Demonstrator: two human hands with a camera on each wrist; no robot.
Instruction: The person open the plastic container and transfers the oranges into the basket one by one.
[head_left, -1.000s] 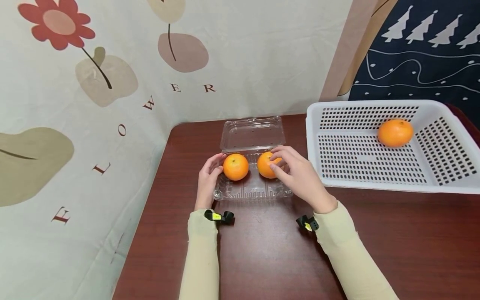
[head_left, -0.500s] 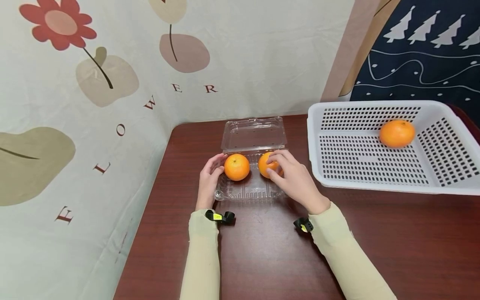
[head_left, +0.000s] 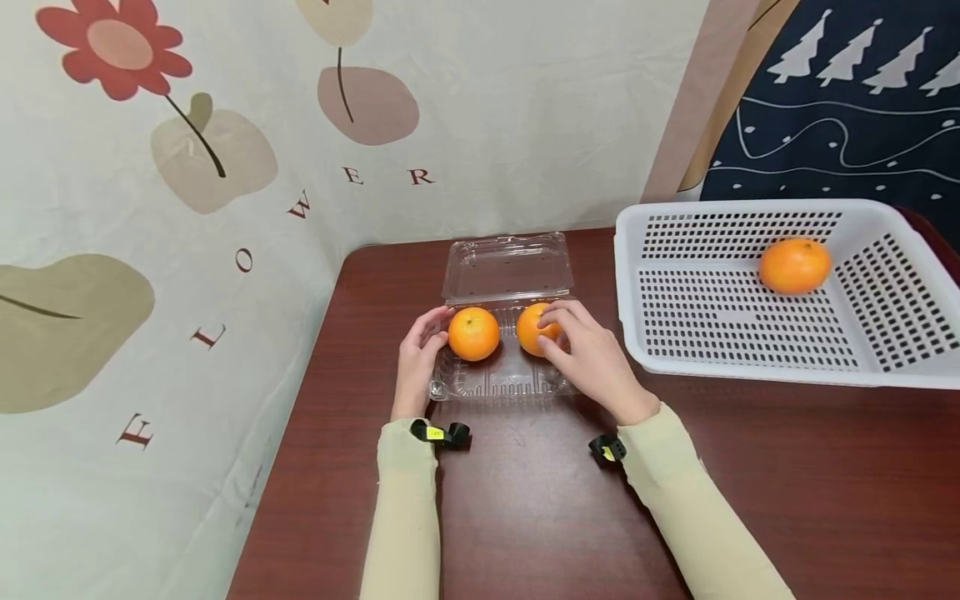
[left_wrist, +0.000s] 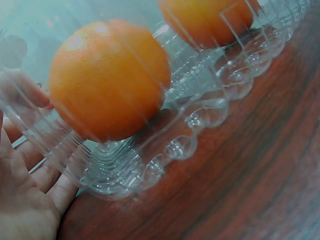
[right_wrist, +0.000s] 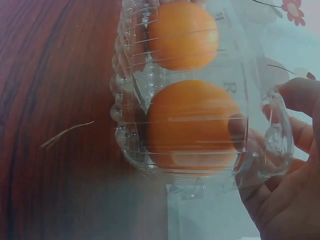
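Oranges (head_left: 473, 334): two in tray (head_left: 510, 375), one in basket (head_left: 697, 325).

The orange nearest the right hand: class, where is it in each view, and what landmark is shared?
Head: the orange is right of centre, partly behind the right hand.
Left wrist: right of centre, cut off by the top edge.
Right wrist: near centre, below the other orange.
Shared landmark: clear container.

Forearms (head_left: 405, 508) forward, left fingers (head_left: 429, 319) apparently relaxed, right fingers (head_left: 567, 317) curved, palms (right_wrist: 292, 207) inward.
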